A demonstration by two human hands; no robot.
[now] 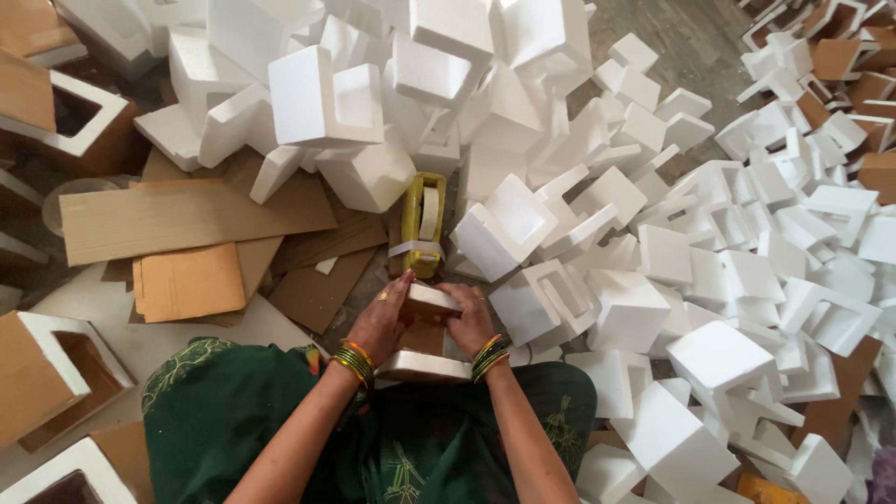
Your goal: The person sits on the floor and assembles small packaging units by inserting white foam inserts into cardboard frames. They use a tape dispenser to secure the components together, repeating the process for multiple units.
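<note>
Both my hands hold a white foam block wrapped with brown cardboard [425,338] in front of my lap. My left hand [381,322] presses on its left side, a ring on one finger and bangles at the wrist. On the block's right top edge, my right hand [469,319] grips, also with bangles. Just beyond the block lies a yellow tape dispenser [423,222] with a roll of tape, its strip end hanging toward the block.
A large heap of white foam corner pieces [653,252] spreads over the floor ahead and to the right. Flat brown cardboard sheets [187,219] lie at the left. Foam pieces faced with cardboard [47,369] sit at the left edge. My green garment [243,411] covers my lap.
</note>
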